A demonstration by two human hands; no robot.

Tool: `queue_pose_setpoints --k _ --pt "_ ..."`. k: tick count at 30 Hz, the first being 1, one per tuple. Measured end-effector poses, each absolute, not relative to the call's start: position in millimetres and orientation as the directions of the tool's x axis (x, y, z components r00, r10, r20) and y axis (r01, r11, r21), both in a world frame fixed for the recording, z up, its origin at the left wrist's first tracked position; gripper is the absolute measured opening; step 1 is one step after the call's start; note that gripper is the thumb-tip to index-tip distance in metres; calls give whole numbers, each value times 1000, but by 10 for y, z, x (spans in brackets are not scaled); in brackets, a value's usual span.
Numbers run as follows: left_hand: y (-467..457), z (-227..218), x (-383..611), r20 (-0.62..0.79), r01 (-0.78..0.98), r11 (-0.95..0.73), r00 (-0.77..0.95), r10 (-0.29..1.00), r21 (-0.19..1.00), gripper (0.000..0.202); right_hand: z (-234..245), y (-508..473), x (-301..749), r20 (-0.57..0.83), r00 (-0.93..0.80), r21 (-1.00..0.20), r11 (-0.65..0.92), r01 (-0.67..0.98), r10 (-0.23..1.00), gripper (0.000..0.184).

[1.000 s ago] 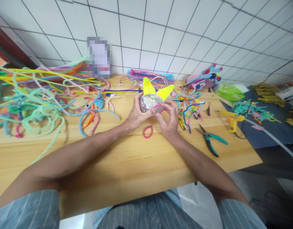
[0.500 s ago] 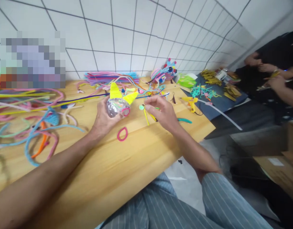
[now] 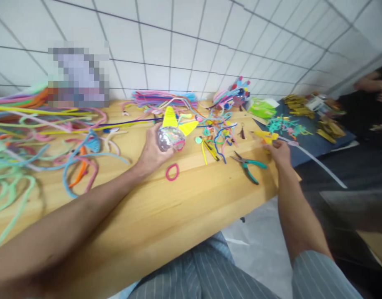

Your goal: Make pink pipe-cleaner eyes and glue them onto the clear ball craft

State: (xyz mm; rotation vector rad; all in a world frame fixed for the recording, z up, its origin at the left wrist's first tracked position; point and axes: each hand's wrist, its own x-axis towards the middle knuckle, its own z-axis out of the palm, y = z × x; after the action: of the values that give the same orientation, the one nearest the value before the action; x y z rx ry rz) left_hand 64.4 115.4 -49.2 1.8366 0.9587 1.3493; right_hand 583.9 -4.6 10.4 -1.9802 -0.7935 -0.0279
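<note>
My left hand [image 3: 152,151] is wrapped round a clear shiny ball with two yellow pointed ears [image 3: 173,133], held just above the wooden table [image 3: 166,211]. A pink loop [image 3: 172,171] of pipe cleaner lies on the table below it. Far to the right, my right hand [image 3: 279,151] reaches the yellow glue gun [image 3: 265,136] at the table's right end, its fingers closing on the gun's handle. Teal-handled pliers [image 3: 249,166] lie just left of that hand.
Many coloured pipe cleaners [image 3: 38,137] are spread over the table's left and back. A small tangle [image 3: 217,133] lies mid-table. A dark mat [image 3: 302,128] on the right carries craft scraps. Another person's arms [image 3: 373,87] show at the far right. A tiled wall stands behind.
My right hand left the ball, dropped a small piece mid-table and swung right to the glue gun. The left hand kept hold of the ball. The view turned right.
</note>
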Motion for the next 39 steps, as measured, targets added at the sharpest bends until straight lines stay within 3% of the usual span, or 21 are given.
queue_pose_setpoints --k 5,10,14,17,20,22,26,30,39 --pt "1211 -535 650 518 143 -550 207 830 823 90 184 97 5899 271 632 -758 -243 605 726 51" --pt "1198 -482 647 529 132 -567 236 815 813 92 360 137 5704 302 519 -767 -119 630 800 48" --pt "1196 -470 660 525 113 -559 233 819 821 95 575 239 5195 346 388 -828 83 555 854 38" --pt "1194 -470 667 522 98 -551 217 825 829 98 787 287 4615 361 217 -851 225 474 907 42" --pt "1194 -462 666 537 89 -565 222 814 820 96 973 287 4038 303 101 -882 238 407 948 38" --pt "1195 -455 668 539 89 -566 218 814 819 97 1041 280 3741 250 37 -879 211 428 967 28" --pt "1196 -447 688 546 80 -570 207 812 818 100 1012 300 3452 196 -119 -866 229 445 973 28" --pt "1188 -435 706 561 76 -584 201 803 808 98 848 332 3472 221 -222 -795 307 523 950 34" --pt "1204 -431 692 568 128 -605 236 788 786 105 612 178 3600 316 -214 -560 364 744 924 42"
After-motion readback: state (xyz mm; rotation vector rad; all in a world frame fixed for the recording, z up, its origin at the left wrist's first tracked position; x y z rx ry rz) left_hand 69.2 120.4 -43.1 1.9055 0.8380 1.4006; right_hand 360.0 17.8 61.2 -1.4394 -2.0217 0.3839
